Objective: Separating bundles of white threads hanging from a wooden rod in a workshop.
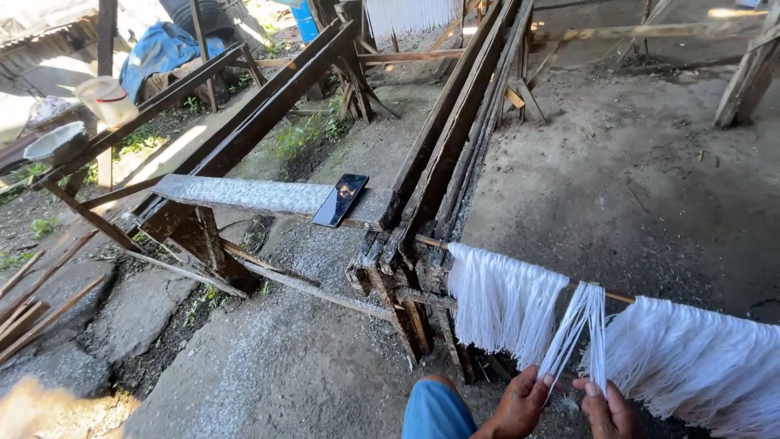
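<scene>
White noodle-like strands (500, 301) hang in curtains over a thin wooden stick (605, 294) that runs to the right from a dark wooden rack (455, 138). A second, larger curtain of strands (699, 362) hangs further right. Between the two, a small bunch of strands (578, 329) is pulled down and apart. My left hand (520, 404) pinches the lower end of this bunch on its left side. My right hand (608, 409) holds the right side of the same bunch. My blue-clad knee (436, 409) shows at the bottom edge.
A black phone (340, 199) lies on a grey plank (260, 195) across the rack. A white cup (107, 99) and a bowl (54, 142) sit on rails at far left. More white strands (410, 15) hang in the distance. The ground is bare concrete.
</scene>
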